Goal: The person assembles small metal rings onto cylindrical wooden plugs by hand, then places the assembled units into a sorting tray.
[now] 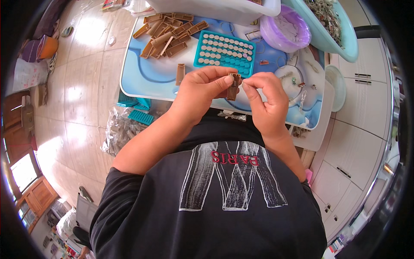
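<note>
My left hand (199, 90) is closed on a small brown plastic casing (233, 93), held upright over the table's near edge with the thumb across its top. Close against the casing's right side, my right hand (271, 97) pinches thumb and forefinger together; whatever lies between those fingertips is too small to make out. Just beyond the hands sits a teal tray (246, 69) with rows of round, pale, button-like pieces, its near right part holding none. One loose brown casing (180, 74) lies left of the tray. Farther back, several more are heaped in a pile (166, 35).
The blue-and-white table (142, 80) carries a purple lined tub (297, 36) and a white bin (220, 11) at the back. A light-blue basin (349, 45) stands at the far right. Small scraps (301, 84) lie right of my hands. Plastic bags (120, 129) sit below the left edge.
</note>
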`<state>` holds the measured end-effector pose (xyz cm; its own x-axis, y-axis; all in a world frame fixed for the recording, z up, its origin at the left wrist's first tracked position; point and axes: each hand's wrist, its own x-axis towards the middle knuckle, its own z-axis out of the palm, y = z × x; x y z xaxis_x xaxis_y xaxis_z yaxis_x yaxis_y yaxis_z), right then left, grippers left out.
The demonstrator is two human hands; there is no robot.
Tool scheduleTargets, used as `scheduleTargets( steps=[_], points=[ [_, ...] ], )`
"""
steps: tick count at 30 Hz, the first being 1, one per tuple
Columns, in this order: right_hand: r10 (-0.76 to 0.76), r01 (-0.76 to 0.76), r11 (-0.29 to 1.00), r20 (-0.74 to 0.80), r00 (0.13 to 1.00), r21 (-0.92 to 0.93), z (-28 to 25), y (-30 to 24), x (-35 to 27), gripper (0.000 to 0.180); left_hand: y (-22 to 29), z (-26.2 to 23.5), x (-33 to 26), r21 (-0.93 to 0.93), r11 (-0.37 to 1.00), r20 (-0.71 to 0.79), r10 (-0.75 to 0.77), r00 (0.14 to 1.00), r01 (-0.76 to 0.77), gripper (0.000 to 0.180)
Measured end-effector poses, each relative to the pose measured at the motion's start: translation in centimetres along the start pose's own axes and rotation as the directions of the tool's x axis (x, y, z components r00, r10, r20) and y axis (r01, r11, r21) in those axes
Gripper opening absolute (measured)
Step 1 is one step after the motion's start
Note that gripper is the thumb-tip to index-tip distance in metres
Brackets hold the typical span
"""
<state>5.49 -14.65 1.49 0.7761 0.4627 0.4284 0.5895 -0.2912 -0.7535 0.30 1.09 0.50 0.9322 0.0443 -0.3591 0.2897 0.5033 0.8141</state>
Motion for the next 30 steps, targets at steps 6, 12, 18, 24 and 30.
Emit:
scheduleTargets(
  steps=[6, 12, 18, 24, 30],
  points=[
    [-0.105, 0.112, 0.986, 0.064, 0.992, -0.121, 0.5, 0.0, -0.2, 0.013, -0.4, -0.2, 0.0, -0.052, 0.998, -0.046, 0.035, 0.998, -0.038, 0.024],
    [0.093, -0.106, 0.986, 0.104, 0.990, 0.126, 1.5, -0.2, -1.5, 0.027, -0.2, 0.0, 0.0, -0.061, 0.994, -0.081, 0.088, 0.993, -0.093, 0.024],
    [0.158, -0.180, 0.966, 0.130, 0.979, 0.185, 1.7, -0.1, -1.9, 0.027, -0.2, -0.2, -0.1, -0.040, 0.997, -0.107, 0.065, 0.992, -0.069, 0.025],
    [0.214, -0.252, 0.941, 0.183, 0.960, 0.224, 2.0, -0.6, -2.0, 0.028, -0.4, -0.3, 0.0, -0.032, 0.995, -0.126, 0.090, 0.988, -0.095, 0.025],
    [0.220, -0.260, 0.942, 0.195, 0.956, 0.212, 1.9, -1.1, -1.9, 0.027, -0.4, -0.3, -0.1, -0.037, 0.995, -0.134, 0.090, 0.987, -0.096, 0.024]
  ],
)
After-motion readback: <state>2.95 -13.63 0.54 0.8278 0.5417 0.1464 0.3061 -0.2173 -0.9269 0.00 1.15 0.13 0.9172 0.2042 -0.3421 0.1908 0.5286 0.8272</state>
